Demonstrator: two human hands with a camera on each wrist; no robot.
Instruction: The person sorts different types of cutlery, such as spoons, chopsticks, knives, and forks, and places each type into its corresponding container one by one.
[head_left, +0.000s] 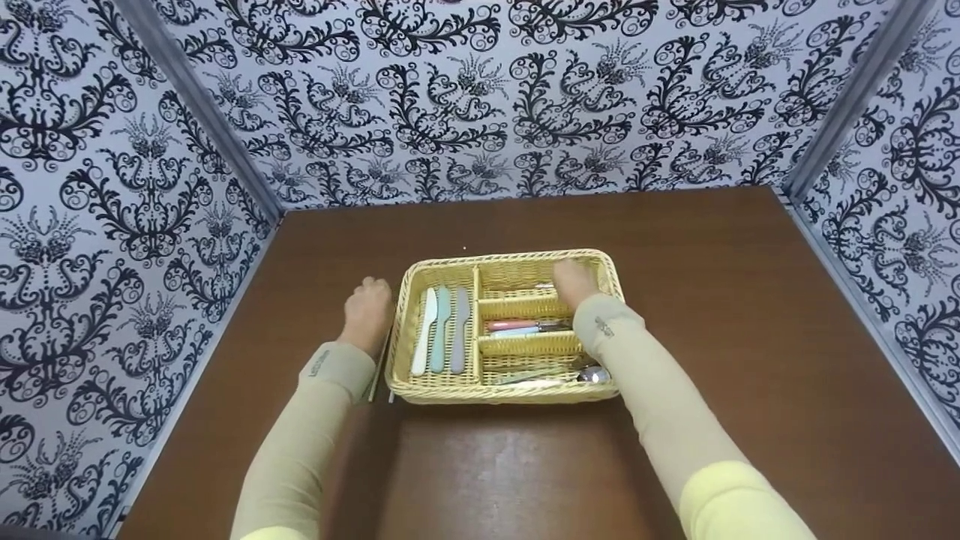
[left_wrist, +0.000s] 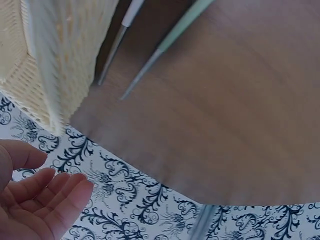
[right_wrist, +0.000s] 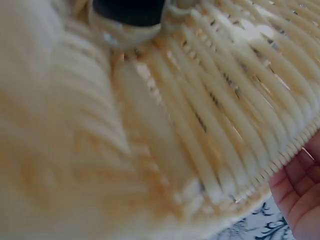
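A woven wicker cutlery basket (head_left: 510, 394) sits mid-table, divided into compartments. Its long left section holds three pastel knives (head_left: 442, 330). The middle right section holds pink and blue handled utensils (head_left: 521, 327), and the near one holds spoons (head_left: 555, 375). My right hand (head_left: 576, 281) reaches into the far right compartment, next to a metal utensil tip (head_left: 544, 287). The right wrist view shows blurred wicker (right_wrist: 225, 115) and bare fingers (right_wrist: 300, 195) past the rim, holding nothing visible. My left hand (head_left: 367, 311) hovers left of the basket, its fingers (left_wrist: 40, 205) relaxed and empty.
Two thin utensils, one mint-handled (left_wrist: 172, 40) and one pale-handled (left_wrist: 122, 35), lie on the brown table (head_left: 712, 315) against the basket's left side (left_wrist: 55, 50). Patterned black-and-white walls (head_left: 480, 97) enclose the table at the back and on both sides.
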